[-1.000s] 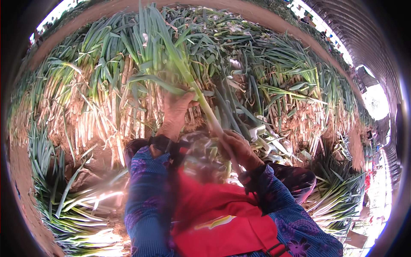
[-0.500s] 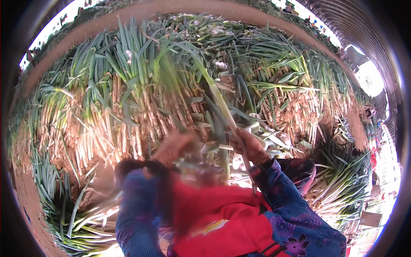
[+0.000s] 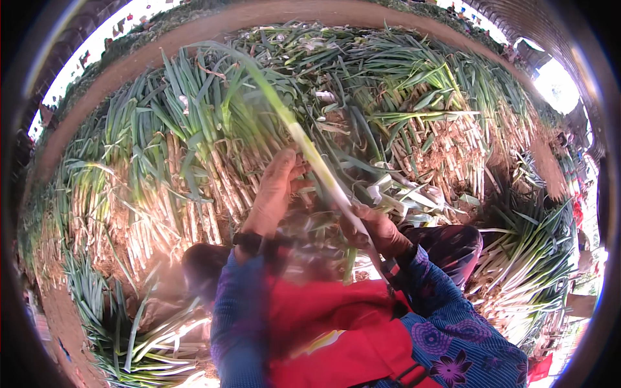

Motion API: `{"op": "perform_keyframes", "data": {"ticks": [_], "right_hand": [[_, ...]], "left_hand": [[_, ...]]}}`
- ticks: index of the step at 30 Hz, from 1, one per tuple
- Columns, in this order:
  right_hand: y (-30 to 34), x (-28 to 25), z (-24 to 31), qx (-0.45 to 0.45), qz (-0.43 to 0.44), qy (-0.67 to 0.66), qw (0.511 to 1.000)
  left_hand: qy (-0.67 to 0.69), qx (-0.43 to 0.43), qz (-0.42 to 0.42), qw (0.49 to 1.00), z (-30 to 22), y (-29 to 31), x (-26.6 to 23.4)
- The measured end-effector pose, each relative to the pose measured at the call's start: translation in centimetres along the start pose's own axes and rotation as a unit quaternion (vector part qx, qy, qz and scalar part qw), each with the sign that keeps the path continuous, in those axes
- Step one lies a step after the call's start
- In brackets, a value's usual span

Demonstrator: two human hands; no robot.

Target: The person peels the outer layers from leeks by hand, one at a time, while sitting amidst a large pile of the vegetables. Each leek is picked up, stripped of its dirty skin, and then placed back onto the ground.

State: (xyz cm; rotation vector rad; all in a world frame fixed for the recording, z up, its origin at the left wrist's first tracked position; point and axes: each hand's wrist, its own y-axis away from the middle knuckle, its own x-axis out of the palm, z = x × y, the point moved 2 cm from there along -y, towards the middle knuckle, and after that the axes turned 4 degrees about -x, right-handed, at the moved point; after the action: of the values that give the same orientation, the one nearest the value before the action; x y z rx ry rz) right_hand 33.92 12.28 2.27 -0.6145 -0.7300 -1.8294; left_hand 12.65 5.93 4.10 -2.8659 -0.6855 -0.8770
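Note:
My right hand (image 3: 377, 231) is wrapped round the pale lower part of a long green onion (image 3: 309, 150). The stalk slants up and to the left, its green leaves bending over at the top. Its lower end runs down past my right wrist. Just left of the stalk, my left hand (image 3: 275, 191) is raised with its fingers half bent and a little apart. No onion shows in it. Under my hands, trimmed leaves and scraps (image 3: 401, 194) lie in a loose pile, partly blurred.
A wide bank of green onions (image 3: 187, 155) stretches across in front, leaves away from me and root ends nearer. Cleaner white-stemmed onions lie in a heap at the lower left (image 3: 162, 349) and another at the right (image 3: 511, 271). A brown strip of ground (image 3: 272, 14) curves behind the bank.
My left hand has moved up from lower down to beside the stalk. The onion's upper part has swung to the left, while my right hand keeps its hold.

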Motion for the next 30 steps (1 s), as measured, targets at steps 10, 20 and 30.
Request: {"op": "perform_keyframes", "data": {"ticks": [10, 20, 30], "right_hand": [[0.4, -0.6, 0.6, -0.038, -0.07, 0.192, 0.978], [1.3, -1.9, 0.3, -0.13, -0.153, 0.349, 0.915], [1.4, -1.9, -0.1, -0.177, -0.168, 0.397, 0.885]], "left_hand": [[-0.01, 0.043, 0.004, 0.999, -1.1, -0.1, 1.2], [-0.072, 0.054, 0.012, 0.996, -0.7, -0.5, 2.3], [-0.064, 0.093, -0.044, 0.993, 0.8, -0.5, 3.0]]}}
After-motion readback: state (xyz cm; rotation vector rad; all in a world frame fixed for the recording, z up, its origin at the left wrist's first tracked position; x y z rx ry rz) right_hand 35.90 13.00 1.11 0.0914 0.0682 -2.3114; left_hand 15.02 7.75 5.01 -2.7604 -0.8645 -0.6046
